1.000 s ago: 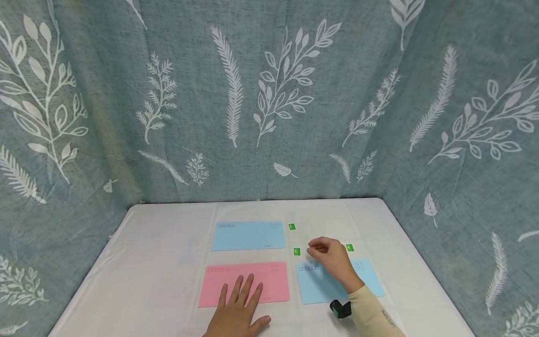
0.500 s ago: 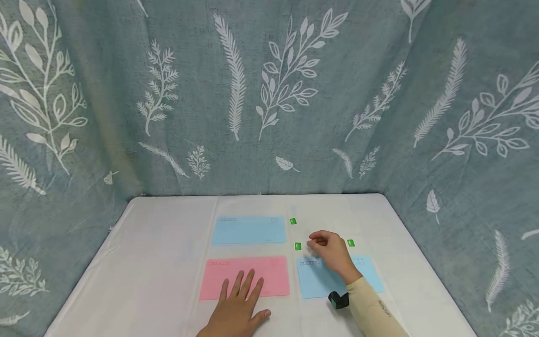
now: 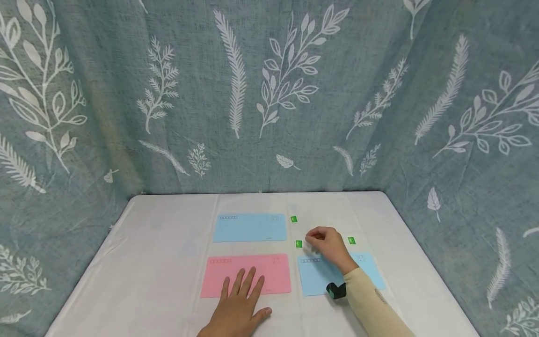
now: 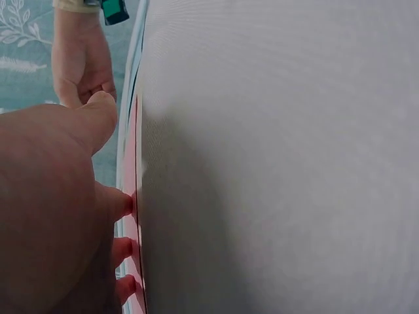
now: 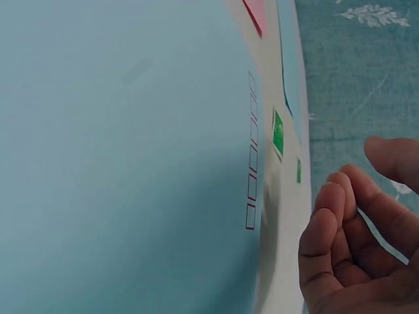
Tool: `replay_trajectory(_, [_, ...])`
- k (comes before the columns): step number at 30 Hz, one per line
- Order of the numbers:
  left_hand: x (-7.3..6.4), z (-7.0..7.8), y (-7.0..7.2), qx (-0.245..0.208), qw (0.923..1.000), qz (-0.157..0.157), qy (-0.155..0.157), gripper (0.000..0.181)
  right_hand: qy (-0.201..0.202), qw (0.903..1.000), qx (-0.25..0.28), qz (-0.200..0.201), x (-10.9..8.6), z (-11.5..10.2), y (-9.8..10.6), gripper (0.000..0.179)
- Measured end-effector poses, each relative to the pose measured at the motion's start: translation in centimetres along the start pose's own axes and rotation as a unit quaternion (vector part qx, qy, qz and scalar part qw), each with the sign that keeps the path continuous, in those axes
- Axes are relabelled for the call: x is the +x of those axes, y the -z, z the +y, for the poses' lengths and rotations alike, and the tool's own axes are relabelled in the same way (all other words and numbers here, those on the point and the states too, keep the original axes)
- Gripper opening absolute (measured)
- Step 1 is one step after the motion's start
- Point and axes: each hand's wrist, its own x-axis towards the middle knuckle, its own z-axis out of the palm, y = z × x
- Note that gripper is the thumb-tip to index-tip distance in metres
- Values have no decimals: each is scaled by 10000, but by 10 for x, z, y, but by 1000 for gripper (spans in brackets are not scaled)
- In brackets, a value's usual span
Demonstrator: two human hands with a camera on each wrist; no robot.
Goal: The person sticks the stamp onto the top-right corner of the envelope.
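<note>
With left hand (image 3: 237, 303) spread on pink envelope (image 3: 275, 276), maybe best to pinch softly, by its edge, the green square (image 3: 299, 244) just left of empty, loosely curled right hand (image 3: 331, 245)

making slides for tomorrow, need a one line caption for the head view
Left hand touching a pink envelope, right hand hovering near three small green squares on a white table.
</note>
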Motion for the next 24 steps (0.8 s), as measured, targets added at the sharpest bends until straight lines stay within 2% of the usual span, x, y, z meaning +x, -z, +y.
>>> replay_trajectory(5, [0,-2,-4,71,10000,56,-18,82,37,9999,-55,-120,1,2,-4,5])
replay_trajectory(9, [2,-1,-5,74,9998,183,-76,82,155,9998,-79,-24,2,4,-5,5])
replay_trajectory(16, [1,2,-1,107,9994,-279,180,85,111,9997,-129,-187,2,8,-10,5])
replay_trajectory(24, [6,-1,-3,195,9995,-226,109,85,60,9996,-202,-180,9,6,-9,6])
